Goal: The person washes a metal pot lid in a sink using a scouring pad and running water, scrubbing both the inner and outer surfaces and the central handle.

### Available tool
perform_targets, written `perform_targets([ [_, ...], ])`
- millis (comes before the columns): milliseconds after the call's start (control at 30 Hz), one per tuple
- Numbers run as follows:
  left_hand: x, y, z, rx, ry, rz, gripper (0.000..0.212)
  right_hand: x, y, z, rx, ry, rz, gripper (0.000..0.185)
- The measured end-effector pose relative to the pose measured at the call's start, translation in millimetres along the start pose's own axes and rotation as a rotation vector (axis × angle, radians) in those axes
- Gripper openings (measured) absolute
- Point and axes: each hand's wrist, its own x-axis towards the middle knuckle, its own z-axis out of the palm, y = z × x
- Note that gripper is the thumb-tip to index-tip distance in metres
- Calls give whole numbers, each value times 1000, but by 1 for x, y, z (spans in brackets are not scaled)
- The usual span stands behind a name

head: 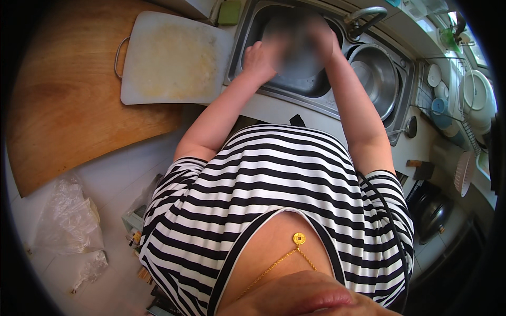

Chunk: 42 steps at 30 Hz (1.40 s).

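Both of my arms reach over the left basin of a stainless steel double sink (312, 89). My left hand (259, 59) is at the basin's left side, with some fingers visible and the rest lost in a round blur. My right hand (325, 39) comes in from the right, near the faucet (365, 17), and is mostly blurred too. Something dark and greyish seems to lie between the hands, but the blur hides what it is and whether either hand grips it. A metal basin (373, 77) sits in the right sink bowl.
A stained white cutting board (174, 59) with a metal handle lies left of the sink, partly over a wooden board (71, 91). Behind it is a green sponge (229, 12). To the right are a ladle (411, 127), a cleaver (421, 169) and a dish rack (454, 94) with dishes.
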Motion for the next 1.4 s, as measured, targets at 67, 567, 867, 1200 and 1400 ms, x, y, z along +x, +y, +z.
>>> perform_targets([
  [67,-11,-44,26,60,150,98,62,3,-9,-22,268,165,353,20],
  [567,-17,-28,56,-2368,-79,-300,15,-54,5,-40,778,220,514,24],
  [867,4,-11,55,-2208,56,-378,32,-89,-11,8,-627,333,-365,41],
  [1200,13,0,48,-2118,157,-344,30,-85,-4,-5,-972,267,-512,38],
  [1400,20,-13,58,-2108,175,-368,28,-93,-14,22,-963,13,-622,49],
])
